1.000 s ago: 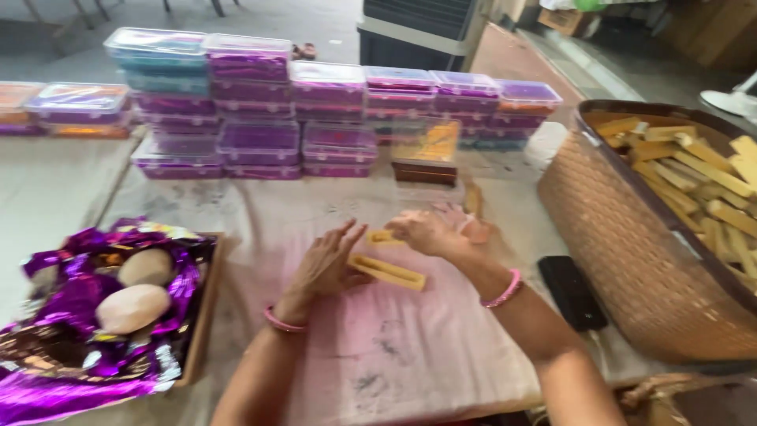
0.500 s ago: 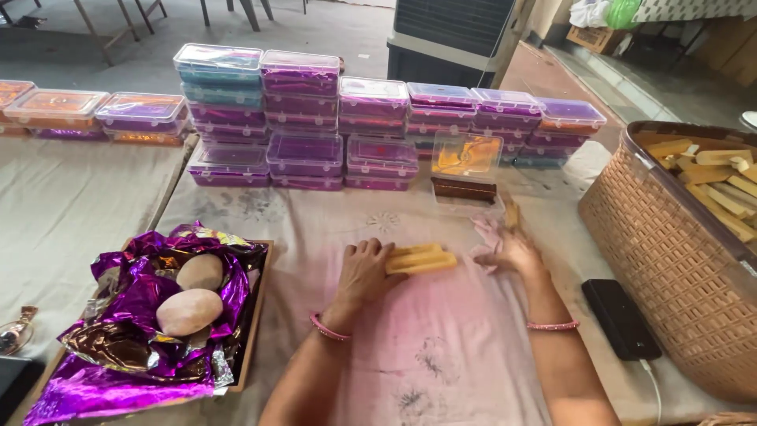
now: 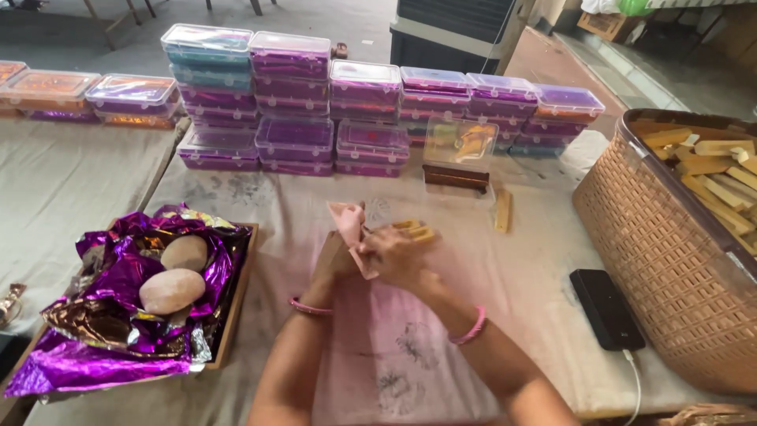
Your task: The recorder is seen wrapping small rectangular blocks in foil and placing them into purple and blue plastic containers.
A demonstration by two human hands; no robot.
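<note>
Clear-lidded rectangular boxes, mostly purple with a few teal, stand stacked in rows along the far side of the tabletop; orange-tinted boxes sit at far left. One open clear box stands just in front of the stacks. A black phone, screen dark, lies flat beside the woven basket.

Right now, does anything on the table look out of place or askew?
One yellow stick lies alone on the cloth, apart from the sticks in the basket and those by the hands. The purple foil spills over its tray's edge. The stacked boxes sit evenly; nothing looks damaged.
</note>
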